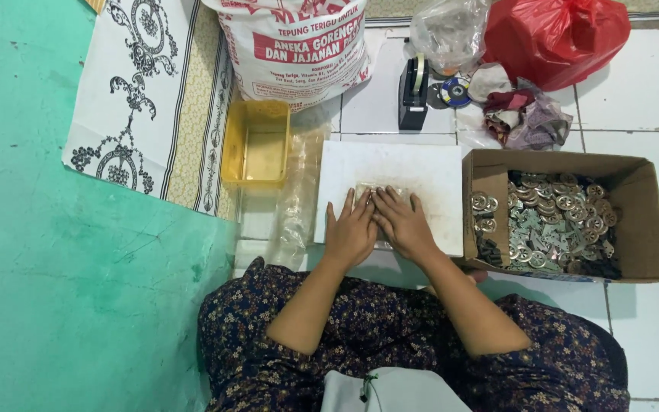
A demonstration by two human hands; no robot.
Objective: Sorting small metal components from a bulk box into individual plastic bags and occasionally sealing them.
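Fingers of left hand (350,233) and right hand (403,223) spread flat, pressing small clear packet (379,188) onto white board (421,164); probably light, slippery; best pinched at edges.

Matt white board (421,172), faintly soiled, under both bare hands. At three o'clock, plain brown cardboard box (638,221) with shiny stamped metal discs (558,214). At eleven o'clock, dull yellow plastic tray (257,143); beside it, crinkled clear plastic film (295,206). At twelve o'clock, woven plastic sack (299,46). At one o'clock, glossy red plastic bag (554,34). Glazed white floor tiles (642,84), smooth. Matt green painted wall (55,267).
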